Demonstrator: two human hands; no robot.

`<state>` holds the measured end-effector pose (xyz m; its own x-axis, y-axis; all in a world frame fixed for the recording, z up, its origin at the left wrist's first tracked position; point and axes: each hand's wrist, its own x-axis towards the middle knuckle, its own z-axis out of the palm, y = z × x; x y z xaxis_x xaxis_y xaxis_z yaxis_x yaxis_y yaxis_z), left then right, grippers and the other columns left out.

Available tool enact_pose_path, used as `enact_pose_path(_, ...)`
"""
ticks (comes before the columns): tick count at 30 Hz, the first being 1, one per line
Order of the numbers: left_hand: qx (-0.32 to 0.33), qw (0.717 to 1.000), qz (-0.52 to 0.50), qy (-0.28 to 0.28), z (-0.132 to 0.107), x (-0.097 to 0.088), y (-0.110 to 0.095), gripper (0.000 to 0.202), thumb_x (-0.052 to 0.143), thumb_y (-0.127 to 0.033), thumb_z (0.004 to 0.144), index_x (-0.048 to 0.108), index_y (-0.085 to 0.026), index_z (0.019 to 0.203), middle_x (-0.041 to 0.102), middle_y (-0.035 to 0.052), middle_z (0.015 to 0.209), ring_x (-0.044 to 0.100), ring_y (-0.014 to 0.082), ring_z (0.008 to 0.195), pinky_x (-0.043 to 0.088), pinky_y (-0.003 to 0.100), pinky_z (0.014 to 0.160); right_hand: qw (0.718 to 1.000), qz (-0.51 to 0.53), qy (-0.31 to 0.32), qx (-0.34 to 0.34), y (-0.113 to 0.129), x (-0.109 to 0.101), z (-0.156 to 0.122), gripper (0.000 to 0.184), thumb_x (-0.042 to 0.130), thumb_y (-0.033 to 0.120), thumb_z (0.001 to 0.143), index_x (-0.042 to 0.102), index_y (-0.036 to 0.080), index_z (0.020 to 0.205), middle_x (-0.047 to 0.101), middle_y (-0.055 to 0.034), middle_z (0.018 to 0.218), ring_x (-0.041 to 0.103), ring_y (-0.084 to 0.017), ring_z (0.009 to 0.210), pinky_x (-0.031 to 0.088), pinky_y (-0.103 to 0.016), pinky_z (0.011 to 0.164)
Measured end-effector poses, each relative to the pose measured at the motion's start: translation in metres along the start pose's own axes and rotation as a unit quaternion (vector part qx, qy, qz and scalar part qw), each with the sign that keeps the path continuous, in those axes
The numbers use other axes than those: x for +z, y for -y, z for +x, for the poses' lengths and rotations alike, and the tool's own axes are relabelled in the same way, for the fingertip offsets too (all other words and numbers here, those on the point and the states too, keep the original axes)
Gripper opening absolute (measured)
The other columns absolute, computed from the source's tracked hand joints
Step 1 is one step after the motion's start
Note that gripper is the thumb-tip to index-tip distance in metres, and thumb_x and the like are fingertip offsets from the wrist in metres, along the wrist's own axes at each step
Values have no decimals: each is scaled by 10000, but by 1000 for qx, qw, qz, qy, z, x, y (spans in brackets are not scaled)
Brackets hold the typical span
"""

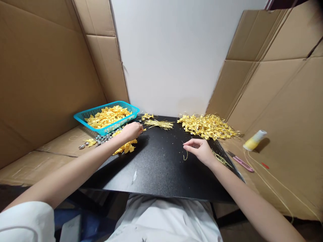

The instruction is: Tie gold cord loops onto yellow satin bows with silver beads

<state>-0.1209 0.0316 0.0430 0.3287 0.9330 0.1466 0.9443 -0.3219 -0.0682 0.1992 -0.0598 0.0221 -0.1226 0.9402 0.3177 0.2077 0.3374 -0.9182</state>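
The black tabletop (156,161) is passable centrally; gold wires (160,124) and yellow heap (208,127) obstruct behind.

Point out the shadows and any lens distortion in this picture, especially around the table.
In the head view, a dark shadow lies on the black speckled tabletop beneath the bare left forearm; in the same view, the white-and-yellow thread spool casts a shadow to its right; also in that view, wide-angle stretching seems to splay the tall brown cardboard panels.
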Motion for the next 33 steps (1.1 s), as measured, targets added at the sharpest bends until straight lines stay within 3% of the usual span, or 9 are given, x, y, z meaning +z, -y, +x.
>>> enact_pose_path(1, 1, 999, -40, -25, -9, -3, -8, 325, 414, -270, 900, 701, -149, 994, 714, 108, 1021, 648, 212, 948, 487, 269, 821, 1000, 2, -12, -3, 6, 1, -5, 211, 791, 384, 621, 741, 187, 680, 739, -40, 682, 684, -189, 650, 555, -328, 689)
enact_pose_path(2, -17, 982, -173, -69, -19, -6, -19, 332, 434, -322, 902, 699, -132, 968, 721, 104, 947, 652, 200, 861, 491, 258, 764, 1000, 6, -23, -5, 12, 2, -11, 201, 784, 377, 639, 740, 188, 690, 737, -38, 685, 678, -184, 645, 553, -321, 676)
enact_pose_path(6, -44, 804, -592, -41, -75, 1, -83, 386, 590, -496, 814, 694, -137, 911, 692, 53, 764, 568, 132, 611, 454, 229, 589, 998, 24, -57, -19, 29, 23, -47, 159, 731, 349, 735, 728, 191, 714, 721, -39, 696, 657, -173, 659, 527, -289, 642)
enact_pose_path(9, -72, 670, -739, 8, -110, 16, -128, 385, 665, -497, 779, 690, -128, 887, 669, 42, 718, 517, 92, 561, 421, 205, 558, 998, 46, -46, -11, 26, 48, -72, 199, 677, 341, 804, 694, 182, 687, 688, -28, 667, 625, -154, 642, 492, -265, 619)
enact_pose_path(12, -83, 590, -802, 39, -127, 28, -153, 392, 702, -447, 776, 679, -129, 1004, 664, 34, 725, 519, 77, 572, 423, 193, 574, 997, 63, -33, -21, 13, 64, -87, 203, 638, 315, 848, 672, 181, 700, 666, -19, 681, 597, -144, 657, 458, -259, 629)
enact_pose_path(15, -86, 565, -820, -10, -131, 31, -161, 485, 721, -388, 781, 585, -187, 1201, 641, -16, 690, 549, 79, 595, 452, 191, 613, 997, 40, -47, -53, 4, 67, -94, 239, 582, 307, 892, 620, 181, 693, 625, -13, 700, 565, -140, 677, 429, -268, 653)
enact_pose_path(19, -78, 564, -819, -69, -133, 28, -163, 462, 745, -354, 757, 560, -209, 1155, 646, -33, 684, 594, 94, 614, 503, 207, 640, 996, 12, -42, -75, 1, 63, -98, 280, 508, 310, 931, 567, 183, 689, 564, -7, 690, 526, -139, 667, 403, -276, 645)
enact_pose_path(26, -74, 573, -815, -54, -137, 29, -164, 404, 786, -313, 707, 568, -203, 1029, 701, -1, 678, 665, 143, 626, 541, 243, 629, 996, 5, -5, -88, 2, 64, -100, 282, 475, 298, 939, 526, 191, 683, 547, 1, 688, 512, -136, 656, 390, -276, 634)
enact_pose_path(33, -89, 580, -810, -12, -133, 30, -161, 451, 809, -312, 668, 652, -166, 1065, 718, 26, 722, 672, 159, 693, 549, 269, 696, 995, 11, 15, -95, 3, 63, -100, 289, 478, 297, 929, 505, 195, 659, 533, 0, 673, 508, -140, 648, 387, -282, 632)
